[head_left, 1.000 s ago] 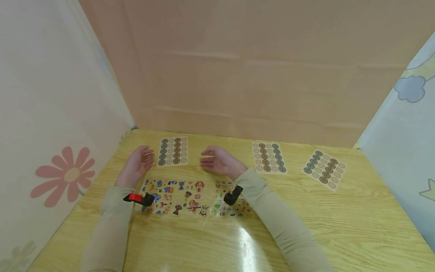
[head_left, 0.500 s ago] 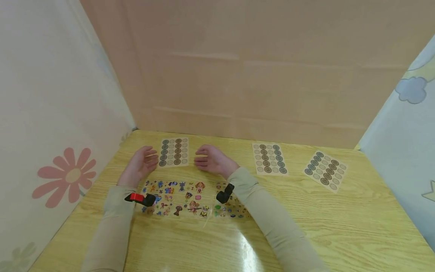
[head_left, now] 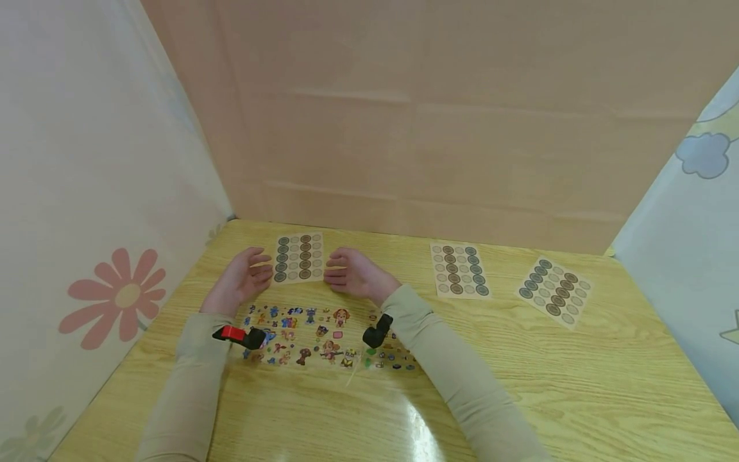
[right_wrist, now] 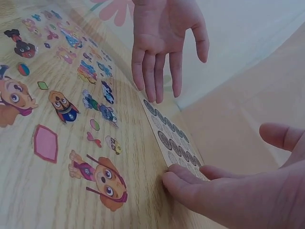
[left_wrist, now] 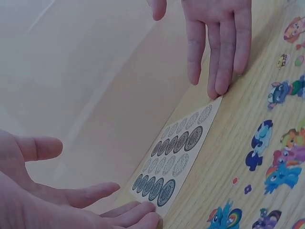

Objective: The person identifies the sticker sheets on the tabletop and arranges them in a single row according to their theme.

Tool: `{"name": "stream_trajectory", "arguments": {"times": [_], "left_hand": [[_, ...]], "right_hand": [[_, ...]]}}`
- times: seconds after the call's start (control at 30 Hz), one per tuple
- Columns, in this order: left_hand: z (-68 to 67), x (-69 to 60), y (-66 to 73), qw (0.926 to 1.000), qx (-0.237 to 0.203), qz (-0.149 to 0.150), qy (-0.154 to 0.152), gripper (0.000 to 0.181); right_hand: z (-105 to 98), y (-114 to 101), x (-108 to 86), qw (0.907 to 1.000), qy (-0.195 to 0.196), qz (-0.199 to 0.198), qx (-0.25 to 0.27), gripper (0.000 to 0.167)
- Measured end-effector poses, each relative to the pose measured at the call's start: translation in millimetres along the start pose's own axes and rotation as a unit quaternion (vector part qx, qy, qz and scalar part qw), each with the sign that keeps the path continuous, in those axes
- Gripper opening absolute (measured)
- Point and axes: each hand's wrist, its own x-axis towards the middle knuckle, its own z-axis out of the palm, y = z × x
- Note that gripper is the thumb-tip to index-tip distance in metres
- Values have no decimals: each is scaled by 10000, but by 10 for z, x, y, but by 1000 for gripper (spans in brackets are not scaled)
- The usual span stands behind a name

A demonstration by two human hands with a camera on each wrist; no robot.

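A small sheet printed with rows of round coin-like pictures (head_left: 298, 258) lies at the back left of the table. My left hand (head_left: 245, 276) is at its left side and my right hand (head_left: 355, 274) at its right, palms facing each other. In the left wrist view, the fingertips of both hands meet opposite edges of the coin sheet (left_wrist: 171, 155). Fingers on both hands are fairly straight, thumbs raised apart. From the right wrist, the left hand (right_wrist: 164, 47) shows beyond the sheet, and the right hand (right_wrist: 248, 191) covers its near end.
Two similar coin sheets lie to the right, one straight (head_left: 460, 269) and one turned at an angle (head_left: 554, 292). A clear sheet of cartoon stickers (head_left: 312, 337) spreads under the wrists. A tan wall (head_left: 433, 160) closes the back, with patterned panels at both sides.
Both hands have come closer together: the right hand moved left and the left hand slightly right, until their fingertips reached the coin sheet's edges. The sheet now sits slightly turned.
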Motion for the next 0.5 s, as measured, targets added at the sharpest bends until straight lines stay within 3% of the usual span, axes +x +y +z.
{"name": "stream_trajectory", "arguments": {"times": [0.13, 0.37, 0.5], "left_hand": [[-6, 21, -10, 10000, -16, -36, -18, 66], [-3, 5, 6, 9980, 407, 214, 440, 64], [-9, 9, 18, 9981, 391, 164, 442, 64]], "right_hand": [[9, 11, 0, 10000, -3, 47, -12, 62], [22, 18, 9, 9999, 116, 5, 58, 64], [21, 14, 17, 9998, 181, -53, 73, 64]]}}
